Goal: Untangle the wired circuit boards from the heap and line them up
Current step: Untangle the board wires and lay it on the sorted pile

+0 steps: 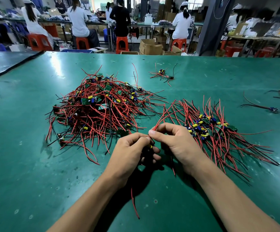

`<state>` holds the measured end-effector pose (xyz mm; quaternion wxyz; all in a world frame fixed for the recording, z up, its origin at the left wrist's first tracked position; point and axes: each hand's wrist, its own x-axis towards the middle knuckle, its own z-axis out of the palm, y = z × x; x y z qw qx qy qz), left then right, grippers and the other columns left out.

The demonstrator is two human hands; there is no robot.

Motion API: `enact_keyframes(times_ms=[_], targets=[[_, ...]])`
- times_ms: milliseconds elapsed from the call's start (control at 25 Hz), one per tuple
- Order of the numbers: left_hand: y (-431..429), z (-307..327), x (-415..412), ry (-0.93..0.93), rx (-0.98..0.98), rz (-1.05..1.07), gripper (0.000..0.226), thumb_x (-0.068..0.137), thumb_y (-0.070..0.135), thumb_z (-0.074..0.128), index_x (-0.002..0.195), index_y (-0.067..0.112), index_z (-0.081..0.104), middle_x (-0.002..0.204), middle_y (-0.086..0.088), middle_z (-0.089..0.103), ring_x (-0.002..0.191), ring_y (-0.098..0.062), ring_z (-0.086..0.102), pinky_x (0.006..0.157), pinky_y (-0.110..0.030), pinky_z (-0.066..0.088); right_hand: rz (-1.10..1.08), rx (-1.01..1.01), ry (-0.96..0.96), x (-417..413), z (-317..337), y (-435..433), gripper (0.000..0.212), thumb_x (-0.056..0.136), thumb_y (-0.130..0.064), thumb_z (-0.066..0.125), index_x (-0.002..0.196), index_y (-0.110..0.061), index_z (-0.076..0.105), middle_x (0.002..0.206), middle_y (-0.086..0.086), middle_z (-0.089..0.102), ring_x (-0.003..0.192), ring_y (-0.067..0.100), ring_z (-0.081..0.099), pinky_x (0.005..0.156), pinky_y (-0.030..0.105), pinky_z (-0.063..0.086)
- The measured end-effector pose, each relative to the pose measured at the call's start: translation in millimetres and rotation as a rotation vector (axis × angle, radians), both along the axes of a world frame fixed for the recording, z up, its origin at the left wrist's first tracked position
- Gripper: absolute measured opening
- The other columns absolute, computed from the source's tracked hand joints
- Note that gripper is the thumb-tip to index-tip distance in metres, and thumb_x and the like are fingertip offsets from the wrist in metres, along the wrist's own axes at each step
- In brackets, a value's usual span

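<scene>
Heap (95, 108): up and to the left of the left hand (129, 151), near it; green boards tangled in red and black wires, lying on the green table (27, 164).
Left hand: fingers curled, grasping the wired board (151, 146); fingertips touching the right hand (177, 144).
Wired board: between both hands, mostly hidden, only a yellow part seen; red wire (133, 201) running down below the left wrist.
Right hand: thumb and forefinger pinching a red lead (162, 118), which rises above the fingers.
Row of boards (211, 128): just right of the right hand, side by side, wires spread outward.
Single board (273, 109): far up and right of the right hand, well apart.
</scene>
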<state>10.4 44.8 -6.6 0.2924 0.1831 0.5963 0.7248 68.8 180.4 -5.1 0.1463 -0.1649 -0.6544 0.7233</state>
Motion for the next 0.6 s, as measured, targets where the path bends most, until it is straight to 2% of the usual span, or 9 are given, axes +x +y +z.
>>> enact_keyframes(times_ms=[80,200,440,600], targets=[[1.9,0.9,0.8,0.013,-0.037,0.003,0.019,0.094,0.004,0.051,0.08,0.002,0.064,0.068,-0.019,0.069,0.054,-0.026,0.066,0.049,-0.027,0.055,-0.079,0.087,0.003,-2.0,-2.1,3.2,0.013,0.084,-0.019,0.079,0.075,-0.014,0.071,0.048,-0.009,0.045,0.039,0.004,0.033,0.038,0.016,0.03],[2.4,4.1,0.5,-0.017,-0.062,-0.004,0.022,0.09,0.005,0.052,0.071,0.005,0.065,0.065,-0.02,0.067,0.049,-0.026,0.063,0.046,-0.024,0.051,-0.188,-0.007,0.023,-5.8,-3.7,8.3,0.014,0.084,-0.016,0.078,0.073,-0.016,0.069,0.044,-0.008,0.038,0.036,0.007,0.026,0.037,0.016,0.021],[0.0,7.7,0.3,-0.08,-0.049,-0.058,0.027,0.088,0.004,0.052,0.066,0.007,0.066,0.065,-0.02,0.066,0.047,-0.025,0.061,0.044,-0.024,0.049,-0.39,-0.176,0.139,-10.5,2.5,21.8,0.018,0.089,-0.006,0.07,0.076,-0.013,0.062,0.056,-0.003,0.047,0.034,0.004,0.029,0.036,0.016,0.023],[-1.8,8.9,-1.5,-0.09,-0.036,-0.062,0.031,0.089,0.004,0.052,0.063,0.01,0.069,0.066,-0.021,0.066,0.048,-0.025,0.062,0.045,-0.024,0.051,-0.292,-0.468,0.125,-7.4,10.5,26.1,0.019,0.094,-0.017,0.063,0.077,-0.009,0.06,0.057,-0.004,0.043,0.032,0.003,0.028,0.032,0.016,0.02]])
